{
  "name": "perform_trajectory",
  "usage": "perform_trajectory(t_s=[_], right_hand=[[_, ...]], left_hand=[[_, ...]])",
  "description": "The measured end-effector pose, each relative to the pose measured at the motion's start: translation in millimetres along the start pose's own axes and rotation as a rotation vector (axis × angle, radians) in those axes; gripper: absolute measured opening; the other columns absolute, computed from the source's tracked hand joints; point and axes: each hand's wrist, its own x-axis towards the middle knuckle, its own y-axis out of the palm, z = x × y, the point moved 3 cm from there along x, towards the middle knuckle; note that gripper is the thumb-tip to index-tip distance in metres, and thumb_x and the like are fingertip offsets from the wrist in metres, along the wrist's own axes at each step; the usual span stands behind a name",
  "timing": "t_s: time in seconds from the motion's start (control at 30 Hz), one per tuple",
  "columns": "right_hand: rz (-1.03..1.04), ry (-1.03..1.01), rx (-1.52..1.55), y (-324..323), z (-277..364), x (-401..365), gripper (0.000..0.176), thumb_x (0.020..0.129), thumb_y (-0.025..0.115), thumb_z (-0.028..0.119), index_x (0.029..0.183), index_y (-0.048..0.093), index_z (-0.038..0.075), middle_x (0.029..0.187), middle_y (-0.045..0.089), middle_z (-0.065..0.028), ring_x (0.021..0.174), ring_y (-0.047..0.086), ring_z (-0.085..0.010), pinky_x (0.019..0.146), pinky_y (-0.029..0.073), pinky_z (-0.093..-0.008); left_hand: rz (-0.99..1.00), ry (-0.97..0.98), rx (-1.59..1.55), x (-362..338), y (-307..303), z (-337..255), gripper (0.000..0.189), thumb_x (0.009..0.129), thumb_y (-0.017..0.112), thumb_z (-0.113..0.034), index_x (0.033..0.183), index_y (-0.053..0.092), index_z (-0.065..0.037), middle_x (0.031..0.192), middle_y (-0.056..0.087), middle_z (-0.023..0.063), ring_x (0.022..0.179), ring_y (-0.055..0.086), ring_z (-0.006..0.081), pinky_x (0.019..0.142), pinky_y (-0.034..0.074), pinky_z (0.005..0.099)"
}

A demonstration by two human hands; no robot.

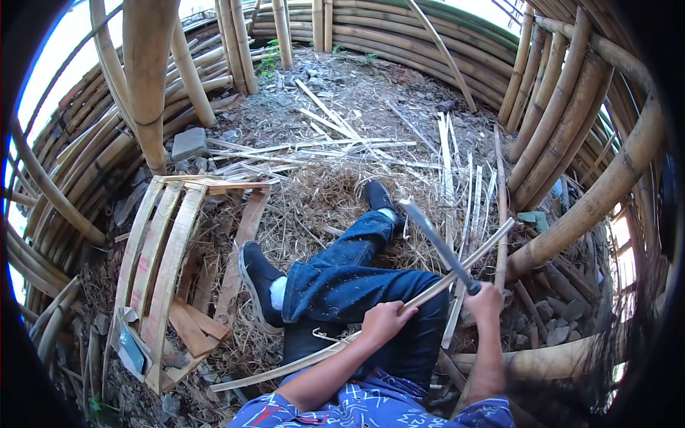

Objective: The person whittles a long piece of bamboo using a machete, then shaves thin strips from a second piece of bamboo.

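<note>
My left hand [386, 324] is closed around a long pale bamboo strip [435, 287], which runs slantwise across my lap from lower left to upper right. A thin curled shaving [327, 335] sticks up from the strip to the left of that hand. My right hand [485, 302] grips the dark handle of a machete [435, 241]. Its grey blade points up and to the left, crossing over the strip in this view. Beneath both hands are my bent legs in blue jeans [357, 292].
Split bamboo strips [335, 146] and shavings [307, 192] litter the ground ahead. On the left stands a slatted wooden pallet [171, 250] with a plastic packet [130, 351] on it. Bamboo poles [146, 78] rise around me, and a slanting pole [589, 200] is at right.
</note>
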Motion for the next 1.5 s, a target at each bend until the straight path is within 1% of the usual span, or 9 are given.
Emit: perform_trajectory(t_s=[0.2, 0.33, 0.43, 0.6, 0.77, 1.03, 1.07, 1.23, 1.5], right_hand=[[-0.054, 0.072, 0.057, 15.3, -25.8, 55.5, 0.024, 0.077, 0.067, 0.026, 0.080, 0.072, 0.002, 0.083, 0.069, -0.0243, 0.085, 0.068, -0.0427, 0.077, 0.054, -0.0512], [-0.082, 0.035, 0.086, 10.7, -11.1, 38.3, 0.024, 0.077, 0.067, 0.026, 0.079, 0.071, 0.002, 0.082, 0.069, -0.0247, 0.085, 0.068, -0.0428, 0.077, 0.054, -0.0514], [0.015, 0.038, 0.109, 6.7, -1.2, 5.0, 0.026, 0.077, 0.068, 0.030, 0.078, 0.071, 0.003, 0.081, 0.069, -0.0245, 0.084, 0.068, -0.0425, 0.075, 0.054, -0.0507], [0.043, -0.009, 0.117, 22.3, 0.9, -16.5, 0.029, 0.075, 0.071, 0.032, 0.078, 0.072, 0.004, 0.079, 0.068, -0.0243, 0.082, 0.067, -0.0426, 0.075, 0.054, -0.0510], [0.035, -0.042, -0.071, 2.2, 5.9, 4.1, 0.029, 0.073, 0.071, 0.036, 0.083, 0.074, 0.009, 0.086, 0.071, -0.0202, 0.086, 0.069, -0.0394, 0.077, 0.055, -0.0492], [0.013, 0.113, -0.017, -3.2, -4.0, 65.4, 0.030, 0.072, 0.066, 0.028, 0.088, 0.074, 0.004, 0.092, 0.071, -0.0245, 0.094, 0.069, -0.0400, 0.084, 0.055, -0.0474], [0.034, 0.113, -0.037, 5.0, -4.4, 64.3, 0.030, 0.072, 0.066, 0.028, 0.088, 0.074, 0.004, 0.092, 0.071, -0.0245, 0.094, 0.069, -0.0400, 0.084, 0.055, -0.0474], [0.009, 0.184, 0.148, 14.7, 0.7, 39.2, 0.026, 0.075, 0.065, 0.026, 0.084, 0.074, 0.004, 0.087, 0.070, -0.0262, 0.091, 0.068, -0.0417, 0.083, 0.054, -0.0490], [0.051, 0.060, 0.225, 42.7, -5.8, -41.7, 0.023, 0.074, 0.069, 0.026, 0.075, 0.070, 0.003, 0.074, 0.067, -0.0236, 0.078, 0.067, -0.0432, 0.070, 0.054, -0.0486]], left_hand=[[0.033, -0.019, -0.004, -2.7, -1.4, -5.3, 0.050, 0.090, 0.060, -0.056, 0.086, 0.073, -0.008, 0.076, 0.069, 0.0188, 0.075, 0.068, 0.0382, 0.067, 0.054, 0.0481], [0.023, -0.025, -0.035, -1.5, -2.4, 1.5, 0.049, 0.090, 0.061, -0.055, 0.086, 0.073, -0.008, 0.076, 0.069, 0.0182, 0.076, 0.068, 0.0383, 0.068, 0.054, 0.0478], [0.056, -0.007, -0.030, -2.7, -1.2, -0.9, 0.049, 0.090, 0.061, -0.055, 0.086, 0.073, -0.008, 0.077, 0.070, 0.0175, 0.076, 0.069, 0.0381, 0.068, 0.054, 0.0474], [0.020, 0.006, -0.013, -3.6, -3.8, -1.8, 0.047, 0.089, 0.062, -0.054, 0.086, 0.073, -0.008, 0.076, 0.069, 0.0177, 0.075, 0.069, 0.0379, 0.069, 0.054, 0.0476], [0.005, -0.018, -0.044, -3.5, -3.1, -4.3, 0.046, 0.089, 0.063, -0.053, 0.087, 0.073, -0.008, 0.076, 0.069, 0.0195, 0.076, 0.068, 0.0388, 0.069, 0.054, 0.0478], [-0.035, -0.008, -0.057, -0.6, 1.0, -5.7, 0.047, 0.086, 0.070, -0.047, 0.075, 0.067, -0.002, 0.068, 0.064, 0.0203, 0.068, 0.064, 0.0407, 0.060, 0.049, 0.0460], [-0.009, -0.031, -0.031, -1.2, -2.9, -9.0, 0.048, 0.087, 0.067, -0.051, 0.077, 0.068, -0.003, 0.072, 0.066, 0.0205, 0.072, 0.066, 0.0409, 0.066, 0.052, 0.0486], [0.028, -0.023, -0.020, 2.4, -0.8, -2.9, 0.047, 0.088, 0.066, -0.049, 0.076, 0.068, -0.003, 0.072, 0.066, 0.0206, 0.072, 0.066, 0.0406, 0.065, 0.051, 0.0493], [0.021, -0.015, 0.004, 3.4, 2.2, -3.1, 0.048, 0.088, 0.067, -0.049, 0.075, 0.067, -0.003, 0.069, 0.065, 0.0206, 0.070, 0.065, 0.0415, 0.063, 0.051, 0.0491]])
